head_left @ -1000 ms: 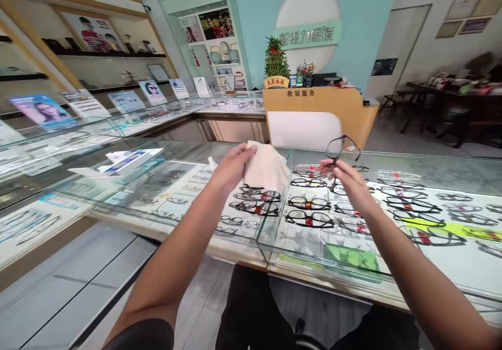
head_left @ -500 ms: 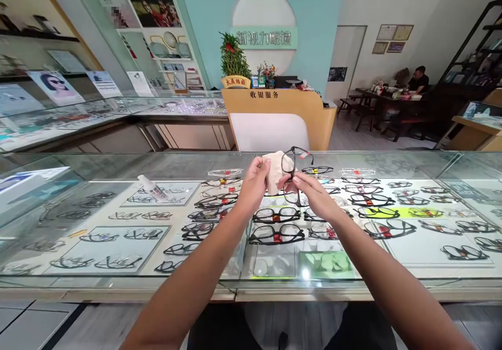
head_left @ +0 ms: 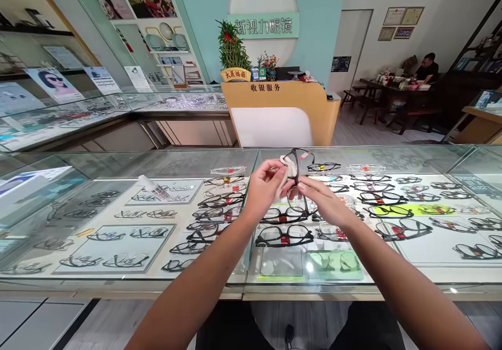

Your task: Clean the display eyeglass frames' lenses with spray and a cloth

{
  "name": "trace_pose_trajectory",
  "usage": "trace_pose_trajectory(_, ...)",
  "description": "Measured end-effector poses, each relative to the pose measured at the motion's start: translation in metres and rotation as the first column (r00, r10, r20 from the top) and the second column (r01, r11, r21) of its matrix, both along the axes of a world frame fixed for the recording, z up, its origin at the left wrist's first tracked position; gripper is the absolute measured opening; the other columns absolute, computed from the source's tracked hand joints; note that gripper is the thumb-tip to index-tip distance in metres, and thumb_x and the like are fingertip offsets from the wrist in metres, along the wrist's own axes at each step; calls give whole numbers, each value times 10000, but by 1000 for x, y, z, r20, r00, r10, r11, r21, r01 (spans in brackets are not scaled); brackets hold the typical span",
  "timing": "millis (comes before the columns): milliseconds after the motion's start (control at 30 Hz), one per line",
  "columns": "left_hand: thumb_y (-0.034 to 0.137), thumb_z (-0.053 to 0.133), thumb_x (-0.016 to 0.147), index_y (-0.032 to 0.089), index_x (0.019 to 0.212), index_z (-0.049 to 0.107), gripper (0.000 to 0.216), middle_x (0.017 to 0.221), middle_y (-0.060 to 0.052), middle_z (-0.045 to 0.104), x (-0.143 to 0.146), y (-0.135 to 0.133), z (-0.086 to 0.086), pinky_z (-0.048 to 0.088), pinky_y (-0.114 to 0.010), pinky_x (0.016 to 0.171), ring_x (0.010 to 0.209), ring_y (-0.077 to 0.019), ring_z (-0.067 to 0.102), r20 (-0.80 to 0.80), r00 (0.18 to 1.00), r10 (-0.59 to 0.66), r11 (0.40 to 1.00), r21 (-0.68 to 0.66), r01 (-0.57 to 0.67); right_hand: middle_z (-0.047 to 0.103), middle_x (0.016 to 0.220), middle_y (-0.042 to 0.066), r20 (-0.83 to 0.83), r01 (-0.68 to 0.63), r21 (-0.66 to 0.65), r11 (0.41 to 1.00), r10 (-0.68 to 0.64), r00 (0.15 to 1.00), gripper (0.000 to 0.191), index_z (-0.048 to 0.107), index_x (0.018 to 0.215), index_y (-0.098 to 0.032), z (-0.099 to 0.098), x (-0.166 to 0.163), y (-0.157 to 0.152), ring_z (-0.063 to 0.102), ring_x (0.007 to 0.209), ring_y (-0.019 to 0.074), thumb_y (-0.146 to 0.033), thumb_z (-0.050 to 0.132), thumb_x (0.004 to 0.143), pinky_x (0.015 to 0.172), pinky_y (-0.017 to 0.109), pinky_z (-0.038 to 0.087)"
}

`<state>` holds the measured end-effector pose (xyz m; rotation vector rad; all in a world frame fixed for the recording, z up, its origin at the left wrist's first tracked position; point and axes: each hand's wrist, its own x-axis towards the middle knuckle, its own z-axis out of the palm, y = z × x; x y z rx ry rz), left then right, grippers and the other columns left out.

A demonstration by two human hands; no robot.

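Observation:
Above the glass display case [head_left: 157,282], my right hand [head_left: 317,195] pinches a pair of black-framed eyeglasses [head_left: 297,166] near the bridge. The glasses are turned on end, one lens up and one down, and a small tag hangs on a temple. My left hand [head_left: 266,185] is closed on a pale cleaning cloth [head_left: 288,175], which is pressed against the upper lens. Part of the cloth and some fingertips are hidden behind the hands. A white bottle [head_left: 152,187] lies tilted on the case to the left.
Several rows of eyeglasses [head_left: 284,235] sit inside the case under the glass. Beyond it stands a wooden cashier counter [head_left: 280,96] with a potted plant [head_left: 233,52]. Another display case [head_left: 176,104] runs along the left. A person [head_left: 427,70] sits at a far table.
My left hand has moved right, bringing the cloth from beside the glasses onto the upper lens, and the cloth is now bunched. My right hand still holds the glasses. The view has shifted slightly.

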<state>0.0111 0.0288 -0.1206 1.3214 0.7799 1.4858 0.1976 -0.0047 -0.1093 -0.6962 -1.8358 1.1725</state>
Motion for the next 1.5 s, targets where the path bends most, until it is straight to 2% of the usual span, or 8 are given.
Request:
trace_pose_trajectory(200, 530, 1013, 650, 264, 1089, 568, 679, 888, 39, 732, 2, 1, 1, 446, -247, 483, 461, -63, 512, 142, 976, -162, 971, -152, 183, 729, 1066, 52, -16, -57, 1, 998, 57, 998, 398, 794, 1089, -252, 1, 2, 1, 633, 1035, 244, -518, 499, 1114, 1031, 376, 487)
trace_pose_trajectory(367, 555, 868, 861, 216, 914, 611, 428, 541, 70, 534, 0, -1, 1, 474, -271, 551, 471, -107, 519, 49, 930, -363, 923, -115, 366, 755, 1080, 45, -32, -82, -19, 996, 81, 996, 373, 806, 1111, -256, -4, 5, 6, 645, 1049, 245, -489, 514, 1114, 1054, 377, 469)
trace_pose_trajectory(533, 513, 822, 924, 203, 863, 557, 413, 532, 63, 551, -2, -3, 0, 523, -268, 619, 513, -107, 548, 89, 888, -451, 878, -135, 459, 776, 1076, 51, -59, -101, -77, 992, 96, 994, 395, 824, 1091, -226, -9, 6, 10, 651, 1025, 229, -482, 523, 1110, 1029, 358, 466)
trace_pose_trajectory(767, 441, 850, 897, 183, 1035, 623, 371, 621, -9, 713, -8, 0, -1, 559, -293, 512, 467, -173, 645, 20, 887, -462, 880, -110, 461, 802, 1008, 57, -59, -161, -125, 979, 154, 986, 414, 844, 1002, -208, -7, 8, 10, 686, 953, 216, -481, 547, 1096, 935, 331, 503)
trace_pose_trajectory(967, 388, 880, 864, 194, 953, 599, 353, 624, 7, 720, -8, -6, 5, 578, -282, 468, 451, -190, 681, -35, 908, -418, 907, -71, 414, 806, 921, 53, -47, -208, -106, 972, 204, 978, 415, 849, 933, -190, -2, 10, 12, 692, 920, 205, -415, 540, 1093, 945, 319, 502)
trace_pose_trajectory(1200, 446, 871, 863, 195, 920, 582, 386, 573, 0, 705, -5, -7, 4, 571, -292, 425, 410, -195, 653, 52, 910, -412, 897, -153, 415, 798, 934, 49, -39, -226, -94, 970, 223, 974, 429, 845, 945, -198, -4, 8, 12, 701, 917, 207, -461, 542, 1096, 953, 325, 512)
trace_pose_trajectory(1333, 506, 849, 879, 188, 955, 598, 413, 561, -19, 697, -7, -1, 2, 566, -291, 462, 432, -203, 662, 91, 881, -465, 863, -176, 474, 795, 948, 49, -51, -188, -68, 980, 184, 982, 421, 847, 1006, -202, -4, 8, 11, 685, 915, 201, -458, 528, 1108, 919, 319, 508)
trace_pose_trajectory(1500, 436, 891, 852, 165, 1138, 643, 466, 704, -20, 738, -9, 2, 3, 585, -309, 546, 520, -195, 699, 76, 857, -510, 847, -125, 516, 791, 946, 69, -71, -175, -90, 981, 168, 983, 443, 838, 1046, -185, 0, 12, 9, 670, 941, 226, -409, 465, 1129, 942, 361, 492)
